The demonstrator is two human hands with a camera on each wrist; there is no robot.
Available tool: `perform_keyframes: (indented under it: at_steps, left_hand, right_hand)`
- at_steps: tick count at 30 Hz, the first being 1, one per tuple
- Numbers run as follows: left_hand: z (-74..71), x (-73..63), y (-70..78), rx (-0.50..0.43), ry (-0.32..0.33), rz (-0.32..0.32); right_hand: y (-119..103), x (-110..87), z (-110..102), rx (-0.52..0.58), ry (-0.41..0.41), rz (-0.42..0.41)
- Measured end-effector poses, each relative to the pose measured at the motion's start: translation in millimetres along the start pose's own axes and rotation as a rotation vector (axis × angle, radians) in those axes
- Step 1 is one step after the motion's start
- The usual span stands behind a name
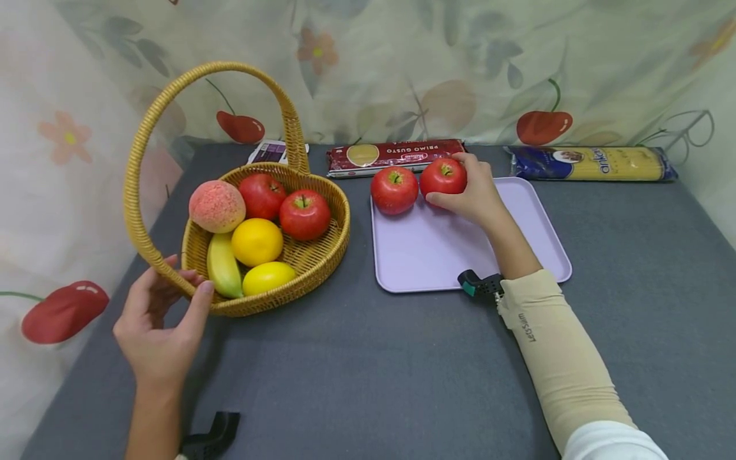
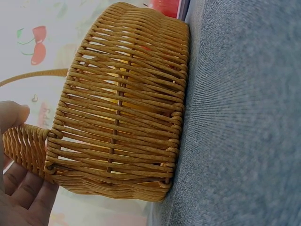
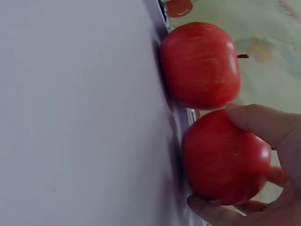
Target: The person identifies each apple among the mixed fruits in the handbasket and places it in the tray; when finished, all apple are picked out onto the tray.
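Note:
My left hand (image 1: pixel 161 329) holds the wicker basket (image 1: pixel 315 273) at the base of its arched handle (image 1: pixel 131 185), thumb on one side and fingers on the other in the left wrist view. Inside the basket lie a peach (image 1: pixel 216 206), two red apples, a banana (image 1: pixel 223 265), an orange-yellow round fruit (image 1: pixel 257 242) and a lemon (image 1: pixel 269 277). At the far edge of the lilac tray (image 1: pixel 425 255), my right hand (image 1: pixel 482 195) grips a red apple (image 3: pixel 225 157) between thumb and fingers. Another red apple (image 3: pixel 200 66) sits close beside it on the tray.
Behind the tray lies a dark red packet (image 1: pixel 397 156), with a blue-and-yellow pasta packet (image 1: pixel 609 164) to its right. A small purple-and-white packet (image 1: pixel 269 152) shows partly behind the basket. A patterned curtain (image 1: pixel 379 70) hangs along the table's back edge.

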State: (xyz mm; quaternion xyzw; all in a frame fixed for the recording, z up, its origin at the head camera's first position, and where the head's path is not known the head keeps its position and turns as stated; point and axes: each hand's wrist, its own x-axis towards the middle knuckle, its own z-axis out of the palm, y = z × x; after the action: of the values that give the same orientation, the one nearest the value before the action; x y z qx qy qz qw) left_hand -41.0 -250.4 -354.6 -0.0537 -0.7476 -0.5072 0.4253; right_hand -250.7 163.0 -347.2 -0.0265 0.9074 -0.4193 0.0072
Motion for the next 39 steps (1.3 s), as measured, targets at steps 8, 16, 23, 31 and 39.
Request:
perform_keyframes:
  at_steps: [8,16,23,31,39]
  left_hand:
    - [0.1,-0.1,-0.1,-0.004,0.0,0.008]
    - [0.6,0.4,0.1,-0.001,0.003,0.012]
    - [1.0,0.0,0.9,-0.008,0.003,0.015]
    - [1.4,-0.6,1.1,-0.013,0.001,0.013]
    - [1.0,-0.3,1.8,-0.019,0.004,0.014]
  right_hand:
    - [-8.7,-4.1,-0.7,-0.035,-0.034,0.022]
    - [-13.0,-6.3,-4.7,-0.055,0.008,-0.008]
    - [-11.9,-6.8,-3.0,-0.064,-0.011,-0.067]
    - [-13.1,-9.7,-3.7,-0.095,-0.003,-0.11]
    - [-46.9,-24.5,0.9,-0.131,0.02,-0.216]
